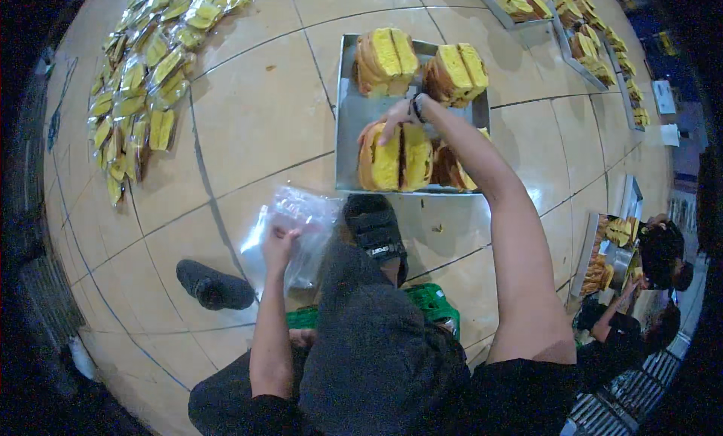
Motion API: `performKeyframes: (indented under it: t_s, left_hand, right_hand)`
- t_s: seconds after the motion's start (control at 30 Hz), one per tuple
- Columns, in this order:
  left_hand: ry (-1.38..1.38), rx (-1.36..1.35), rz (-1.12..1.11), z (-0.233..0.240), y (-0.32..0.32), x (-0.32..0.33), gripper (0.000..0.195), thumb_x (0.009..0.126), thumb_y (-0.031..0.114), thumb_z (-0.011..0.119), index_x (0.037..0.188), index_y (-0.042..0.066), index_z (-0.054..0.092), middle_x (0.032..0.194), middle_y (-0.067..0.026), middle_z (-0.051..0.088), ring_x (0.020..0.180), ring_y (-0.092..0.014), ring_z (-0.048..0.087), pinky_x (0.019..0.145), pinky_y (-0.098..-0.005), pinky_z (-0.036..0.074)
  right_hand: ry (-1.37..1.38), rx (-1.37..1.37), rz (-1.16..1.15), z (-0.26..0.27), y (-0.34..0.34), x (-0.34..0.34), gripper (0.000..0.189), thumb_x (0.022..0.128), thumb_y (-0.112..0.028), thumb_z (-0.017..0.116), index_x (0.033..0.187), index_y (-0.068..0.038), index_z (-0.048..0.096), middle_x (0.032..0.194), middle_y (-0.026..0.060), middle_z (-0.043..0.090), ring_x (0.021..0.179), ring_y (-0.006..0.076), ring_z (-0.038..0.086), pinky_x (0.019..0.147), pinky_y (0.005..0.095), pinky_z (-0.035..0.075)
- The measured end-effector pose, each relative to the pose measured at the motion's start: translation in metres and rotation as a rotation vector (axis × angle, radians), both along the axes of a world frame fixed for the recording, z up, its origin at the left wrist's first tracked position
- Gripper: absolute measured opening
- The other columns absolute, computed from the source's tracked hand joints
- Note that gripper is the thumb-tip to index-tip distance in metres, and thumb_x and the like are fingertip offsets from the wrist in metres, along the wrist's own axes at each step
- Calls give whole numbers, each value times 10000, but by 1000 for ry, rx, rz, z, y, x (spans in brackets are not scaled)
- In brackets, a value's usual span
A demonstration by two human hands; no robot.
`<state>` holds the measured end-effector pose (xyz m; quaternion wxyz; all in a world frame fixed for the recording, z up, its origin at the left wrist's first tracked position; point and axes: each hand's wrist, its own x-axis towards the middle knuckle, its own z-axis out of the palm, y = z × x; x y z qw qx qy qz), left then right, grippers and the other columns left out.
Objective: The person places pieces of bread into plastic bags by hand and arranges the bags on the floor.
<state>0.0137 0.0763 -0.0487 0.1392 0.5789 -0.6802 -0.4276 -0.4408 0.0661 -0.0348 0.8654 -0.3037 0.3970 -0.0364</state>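
Observation:
My right hand reaches into a metal tray on the floor. Its fingers curl over the far end of a front-left group of yellow bread slices with brown crust. Two more groups of slices stand behind it, and another group is partly covered by my right forearm. A dark band circles my right wrist. Lower left, my left hand grips clear plastic bags beside my leg, its fingertips partly veiled by glare.
Many bagged slices lie spread at the upper left. More trays of bread line the upper right. A co-worker sits at the right near another bread tray. Dark footwear and a green plastic crate are close to me.

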Motion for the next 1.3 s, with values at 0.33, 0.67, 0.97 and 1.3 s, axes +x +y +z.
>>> performKeyframes:
  t_s: [0.33, 0.67, 0.97, 1.3]
  left_hand:
    - [-55, 4, -15, -5, -5, 4, 329, 590, 149, 858, 677, 42, 560, 599, -17, 574, 525, -106, 496, 498, -265, 423]
    - [-27, -114, -3, -23, 5, 26, 334, 629, 156, 828, 726, 21, 538, 651, -60, 542, 598, -165, 505, 554, -307, 427]
    - [-44, -344, 159, -18, 36, 5, 170, 736, 109, 729, 849, 22, 636, 749, -129, 605, 712, -293, 583, 678, -376, 464]
    - [-83, -300, 87, -19, 32, 19, 128, 787, 109, 647, 867, 8, 647, 801, -158, 639, 756, -321, 600, 699, -414, 466]
  right_hand:
    - [265, -119, -31, 26, 16, 15, 521, 753, -212, 761, 1212, -136, 525, 1124, 49, 617, 974, 192, 617, 813, 373, 534]
    - [1373, -1491, -562, 113, 87, 75, 640, 558, -418, 792, 1137, -225, 598, 1330, 258, 326, 1250, 482, 297, 1026, 534, 324]
    - [1558, -1480, -455, 36, 179, 153, 520, 736, -458, 731, 1097, -103, 611, 1342, 166, 405, 1294, 326, 342, 1057, 535, 274]
    - [1616, -538, -1048, 41, 114, 75, 523, 580, -414, 778, 893, -5, 686, 827, 174, 700, 783, 289, 683, 760, 377, 527]
